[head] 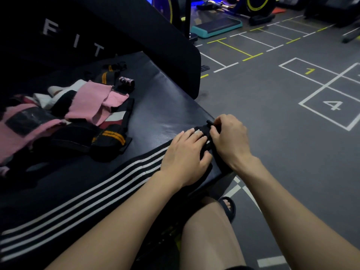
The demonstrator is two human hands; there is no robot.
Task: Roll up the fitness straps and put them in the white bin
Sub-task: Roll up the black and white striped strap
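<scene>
Working at the near corner of the dark padded surface [159, 106], we press the black strap with white stripes [87, 199] flat with our left hand [185, 152], fingers straight; our right hand [229, 139] pinches its black end with curled fingers; a pile of pink and black straps [81, 114] lies well apart to the left.

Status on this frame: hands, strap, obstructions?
Left hand flat on striped strap; right hand pinching its end. Strap unrolled along bench. White bin unseen.
</scene>
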